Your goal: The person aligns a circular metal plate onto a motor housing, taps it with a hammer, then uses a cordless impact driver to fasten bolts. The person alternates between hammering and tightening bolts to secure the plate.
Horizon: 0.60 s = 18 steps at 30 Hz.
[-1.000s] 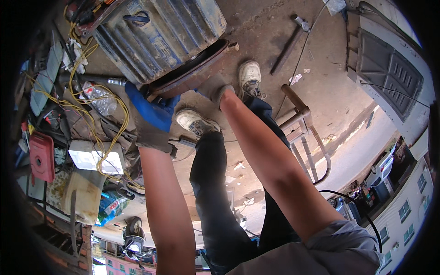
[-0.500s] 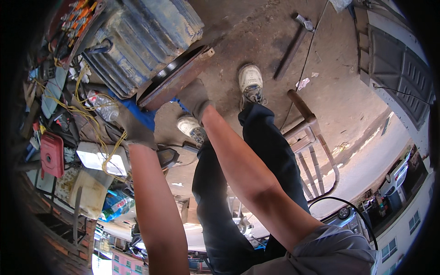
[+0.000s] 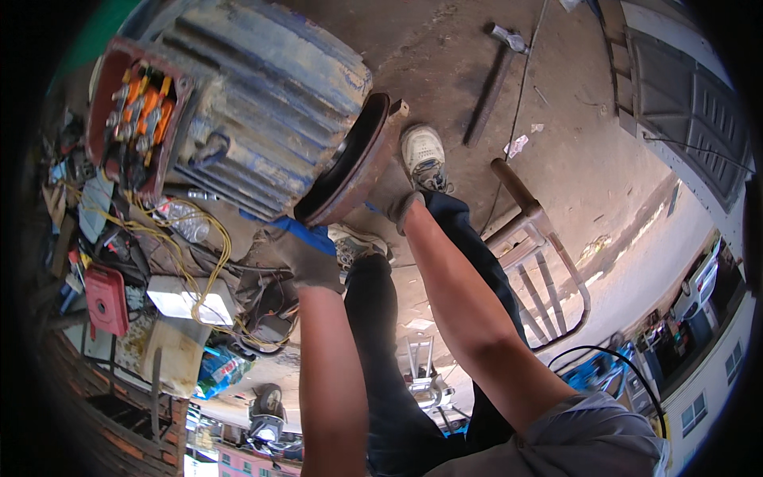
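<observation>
A large electric motor [image 3: 270, 103] with a ribbed, worn blue housing lies on its side at upper left. Its rusty round flange [image 3: 354, 179] faces me. The red terminal box [image 3: 103, 131] on its left side stands open, showing orange parts and wires. Both my hands wear grey gloves with blue palms. Under the flange's lower left edge, my left hand [image 3: 310, 258] grips the motor, fingers mostly hidden beneath it. My right hand [image 3: 393, 191] holds the flange's right side from below, its fingers tucked out of sight behind the rim.
A hammer [image 3: 493, 87] lies on the floor beyond my right shoe [image 3: 424, 155]. To the right stands a rusty tubular metal frame [image 3: 544, 246]. Tangled yellow wires [image 3: 211, 270], a plastic bottle [image 3: 184, 221], a red case [image 3: 106, 298] and a white box [image 3: 191, 298] clutter the left side.
The motor has shifted to the right with both my hands on its flange end. Its open terminal box shows more fully now. My view has also shifted slightly.
</observation>
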Each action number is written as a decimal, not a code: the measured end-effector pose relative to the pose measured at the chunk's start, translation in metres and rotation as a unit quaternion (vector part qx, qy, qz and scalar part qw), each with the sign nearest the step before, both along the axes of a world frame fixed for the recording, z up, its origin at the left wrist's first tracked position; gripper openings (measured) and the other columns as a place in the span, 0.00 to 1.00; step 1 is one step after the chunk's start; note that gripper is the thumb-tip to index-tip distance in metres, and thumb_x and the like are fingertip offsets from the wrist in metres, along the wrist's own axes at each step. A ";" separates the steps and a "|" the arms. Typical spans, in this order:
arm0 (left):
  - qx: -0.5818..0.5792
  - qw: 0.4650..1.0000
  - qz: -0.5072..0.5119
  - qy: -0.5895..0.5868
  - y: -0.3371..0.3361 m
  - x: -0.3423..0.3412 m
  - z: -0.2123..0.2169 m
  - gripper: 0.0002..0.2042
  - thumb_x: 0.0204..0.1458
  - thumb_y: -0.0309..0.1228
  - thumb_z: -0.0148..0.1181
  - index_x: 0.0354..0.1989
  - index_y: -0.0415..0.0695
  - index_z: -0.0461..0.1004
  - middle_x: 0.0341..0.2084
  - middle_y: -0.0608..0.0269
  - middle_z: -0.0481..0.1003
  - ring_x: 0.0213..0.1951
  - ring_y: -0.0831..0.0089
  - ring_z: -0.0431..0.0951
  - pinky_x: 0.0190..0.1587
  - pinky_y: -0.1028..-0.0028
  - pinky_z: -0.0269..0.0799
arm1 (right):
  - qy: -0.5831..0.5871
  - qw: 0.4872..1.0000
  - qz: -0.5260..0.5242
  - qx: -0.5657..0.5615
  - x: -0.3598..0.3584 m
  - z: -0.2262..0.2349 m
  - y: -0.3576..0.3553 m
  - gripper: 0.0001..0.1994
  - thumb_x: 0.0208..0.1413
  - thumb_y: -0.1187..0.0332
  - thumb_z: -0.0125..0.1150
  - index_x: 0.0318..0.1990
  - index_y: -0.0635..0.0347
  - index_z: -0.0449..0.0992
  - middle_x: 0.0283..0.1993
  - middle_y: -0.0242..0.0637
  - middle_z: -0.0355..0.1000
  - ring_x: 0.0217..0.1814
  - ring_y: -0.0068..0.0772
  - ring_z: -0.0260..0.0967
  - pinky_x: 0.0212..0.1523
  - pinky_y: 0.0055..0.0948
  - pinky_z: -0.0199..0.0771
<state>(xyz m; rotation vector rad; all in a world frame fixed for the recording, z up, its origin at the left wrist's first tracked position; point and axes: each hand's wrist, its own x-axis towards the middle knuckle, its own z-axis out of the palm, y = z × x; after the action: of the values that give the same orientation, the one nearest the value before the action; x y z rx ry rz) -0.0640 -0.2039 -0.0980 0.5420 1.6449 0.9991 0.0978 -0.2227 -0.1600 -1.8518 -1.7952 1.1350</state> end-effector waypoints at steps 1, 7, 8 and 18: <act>-0.024 0.993 0.086 -0.079 -0.001 0.006 0.000 0.24 0.71 0.44 0.47 0.68 0.39 0.65 0.64 0.54 0.71 0.60 0.59 0.76 0.61 0.62 0.76 | 0.037 0.998 -0.044 -0.029 0.000 -0.001 -0.004 0.12 0.59 0.64 0.56 0.45 0.55 0.82 0.46 0.42 0.81 0.49 0.50 0.79 0.51 0.45 0.78; -0.089 0.989 0.096 -0.067 0.011 0.031 0.020 0.23 0.70 0.43 0.48 0.66 0.40 0.67 0.64 0.52 0.71 0.60 0.58 0.76 0.62 0.62 0.76 | 0.047 0.993 -0.041 -0.100 -0.002 -0.028 -0.015 0.16 0.60 0.62 0.57 0.51 0.57 0.81 0.52 0.46 0.79 0.55 0.51 0.77 0.56 0.44 0.75; -0.085 0.988 0.109 -0.064 0.009 0.027 0.019 0.23 0.71 0.43 0.47 0.65 0.40 0.67 0.64 0.52 0.71 0.60 0.58 0.76 0.61 0.61 0.77 | 0.048 0.994 -0.012 -0.102 -0.001 -0.015 -0.011 0.16 0.60 0.62 0.58 0.52 0.57 0.80 0.53 0.48 0.78 0.56 0.51 0.76 0.58 0.43 0.74; -0.237 0.967 -0.068 0.060 0.030 -0.019 0.093 0.29 0.65 0.56 0.52 0.66 0.48 0.67 0.64 0.52 0.66 0.61 0.51 0.71 0.58 0.52 0.73 | 0.288 0.909 -0.171 -0.249 0.045 0.069 0.006 0.43 0.48 0.53 0.74 0.70 0.59 0.63 0.69 0.51 0.67 0.71 0.50 0.65 0.69 0.40 0.66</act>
<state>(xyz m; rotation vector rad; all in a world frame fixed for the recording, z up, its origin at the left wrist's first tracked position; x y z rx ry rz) -0.0828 -0.1737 -0.0055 0.3878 1.8500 0.4532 0.1428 -0.2164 -0.0906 -1.7081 -0.8646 1.8593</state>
